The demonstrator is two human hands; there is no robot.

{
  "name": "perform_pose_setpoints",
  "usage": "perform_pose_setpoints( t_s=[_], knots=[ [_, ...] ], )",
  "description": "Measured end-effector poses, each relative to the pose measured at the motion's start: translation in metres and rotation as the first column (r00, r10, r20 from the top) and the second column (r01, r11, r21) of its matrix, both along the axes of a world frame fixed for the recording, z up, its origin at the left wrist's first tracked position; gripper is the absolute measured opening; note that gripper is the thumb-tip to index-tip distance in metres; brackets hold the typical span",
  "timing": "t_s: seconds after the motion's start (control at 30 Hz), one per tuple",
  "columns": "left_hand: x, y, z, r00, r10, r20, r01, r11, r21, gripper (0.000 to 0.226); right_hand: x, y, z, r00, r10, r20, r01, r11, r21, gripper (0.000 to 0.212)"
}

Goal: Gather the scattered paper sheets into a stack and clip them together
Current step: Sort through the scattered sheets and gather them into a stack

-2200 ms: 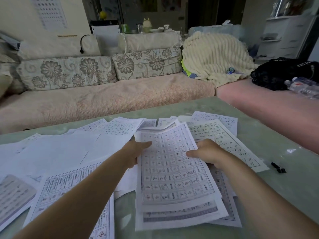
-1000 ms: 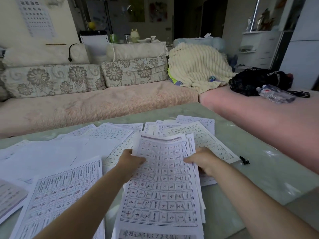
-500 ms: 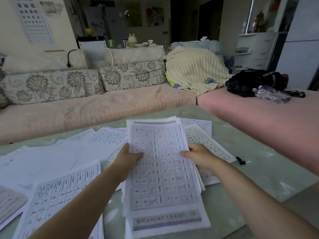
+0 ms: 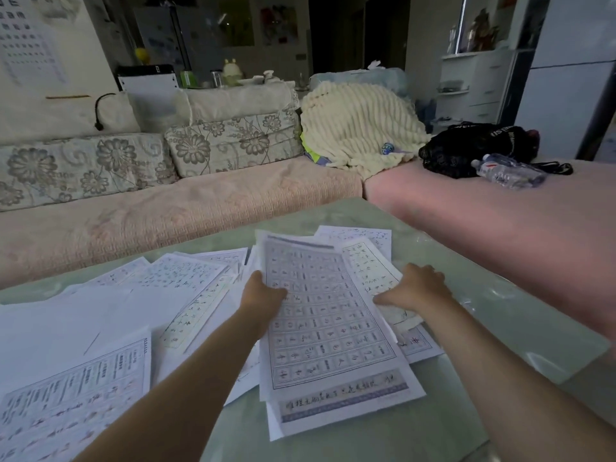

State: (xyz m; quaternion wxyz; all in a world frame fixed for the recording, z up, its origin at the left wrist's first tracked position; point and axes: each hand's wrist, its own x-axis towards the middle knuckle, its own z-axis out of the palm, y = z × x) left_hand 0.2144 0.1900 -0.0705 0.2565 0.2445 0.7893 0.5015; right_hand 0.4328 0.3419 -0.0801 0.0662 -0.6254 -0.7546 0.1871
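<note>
A person sits at a pale green desk (image 4: 500,328) and looks down at their own two bare forearms reaching forward. Between the hands is a small stack of printed sheets (image 4: 326,328), each covered with a grid of characters, lying near the middle of the desk. The left hand (image 4: 263,296) is closed on the stack's left edge, thumb on top and fingers hidden under the paper. The right hand (image 4: 418,290) rests curled at the stack's right edge, partly on a loose sheet (image 4: 366,265) beside it; whether it actually grips the stack cannot be told.

The stack is not square. The lower sheets stick out past the top one at the near end and at the far left corner. Many more scattered sheets (image 4: 100,328) cover the left half of the desk, overlapping one another, and a few lie under and beyond the stack on the right. No clip shows in this view.

Likely risks from here: if the stack is lifted with only one firm hold, the misaligned lower sheets may slide out or fan apart. Dragging it across the loose sheet underneath could pull that sheet along crooked or crease it. The smooth desk may let papers skid toward the near edge. Clipping before the edges are tapped even would lock the stack crooked.
</note>
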Motion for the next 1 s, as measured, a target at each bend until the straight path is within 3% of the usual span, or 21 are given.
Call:
perform_pose_setpoints(
  t_s=[0.1, 0.27, 0.37, 0.47, 0.6, 0.7, 0.77, 0.9, 1.0],
  knots=[
    [-0.002, 0.002, -0.008, 1.0, 0.021, 0.013, -0.021, 1.0, -0.016, 0.024, -0.003, 0.011, -0.002, 0.999, 0.014, -0.038, -0.013, 0.999, 0.035, 0.059],
    [-0.009, -0.007, -0.011, 0.994, 0.03, 0.106, -0.031, 0.999, 0.011, 0.026, -0.012, 0.016, -0.003, 0.926, -0.004, -0.377, -0.014, 0.999, -0.044, 0.015],
    [-0.019, -0.017, -0.009, 0.985, 0.043, 0.167, -0.047, 0.999, 0.02, 0.029, -0.012, 0.001, 0.009, 0.858, 0.051, -0.512, -0.175, 0.965, -0.197, 0.022],
    [-0.026, -0.032, -0.007, 0.981, 0.037, 0.193, -0.045, 0.998, 0.039, 0.023, -0.007, -0.021, 0.014, 0.835, 0.077, -0.545, -0.314, 0.88, -0.357, 0.03],
    [-0.025, -0.053, -0.008, 0.989, 0.006, 0.148, -0.007, 1.0, 0.007, 0.017, -0.014, -0.047, 0.008, 0.776, -0.044, -0.629, -0.368, 0.779, -0.508, 0.022],
    [-0.022, -0.067, -0.008, 0.989, -0.025, 0.144, 0.024, 1.0, 0.006, 0.02, -0.025, -0.069, 0.011, 0.787, 0.055, -0.614, -0.389, 0.817, -0.425, 0.036],
    [-0.022, -0.076, -0.006, 0.989, -0.024, 0.148, 0.019, 0.999, 0.033, 0.02, -0.029, -0.086, 0.014, 0.799, 0.126, -0.588, -0.396, 0.846, -0.356, 0.033],
    [-0.03, -0.102, 0.004, 0.99, 0.016, 0.141, -0.037, 0.988, 0.15, 0.029, -0.027, -0.107, 0.022, 0.698, 0.119, -0.706, -0.421, 0.866, -0.271, 0.033],
    [-0.036, -0.119, 0.018, 0.961, -0.081, 0.263, 0.017, 0.971, 0.237, 0.039, -0.027, -0.12, 0.033, 0.611, 0.137, -0.78, -0.437, 0.88, -0.188, 0.032]
  ],
)
